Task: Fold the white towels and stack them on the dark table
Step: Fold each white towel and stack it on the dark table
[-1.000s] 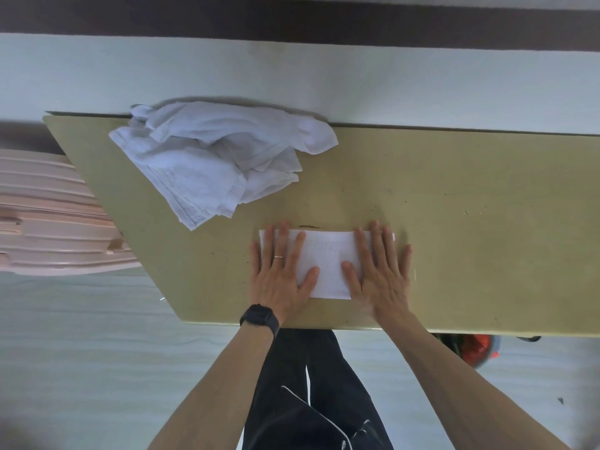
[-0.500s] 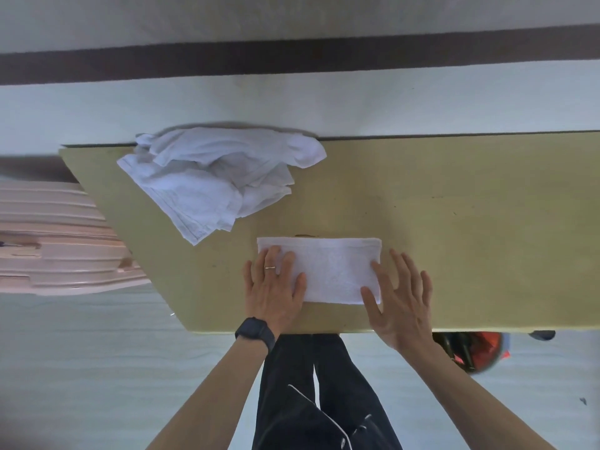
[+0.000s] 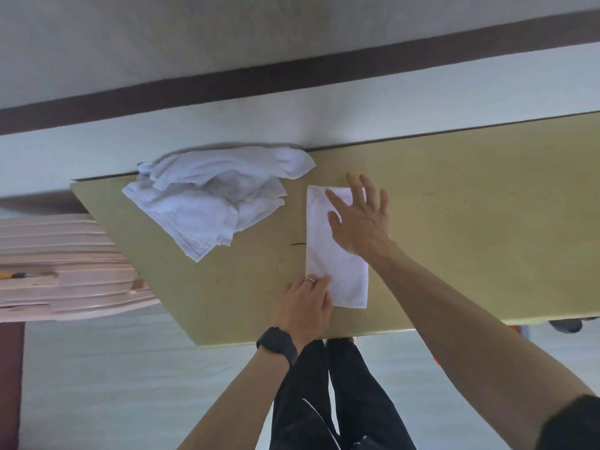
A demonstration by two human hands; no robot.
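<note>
At 10 o'clock on tan tabletop (image 3: 487, 222): crumpled towel heap (image 3: 211, 199), unfolded. At 6 o'clock: left hand (image 3: 305, 303), fingers flat, pinning near corner of folded towel (image 3: 337, 264); long axis 12-to-6. At 12 o'clock end: right hand (image 3: 360, 219), spread, pressing. Far end judged the right hand's to lift.

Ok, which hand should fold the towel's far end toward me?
Likely the right hand: it's spread over the folded towel at its far end; the left hand touches the near corner.
</note>
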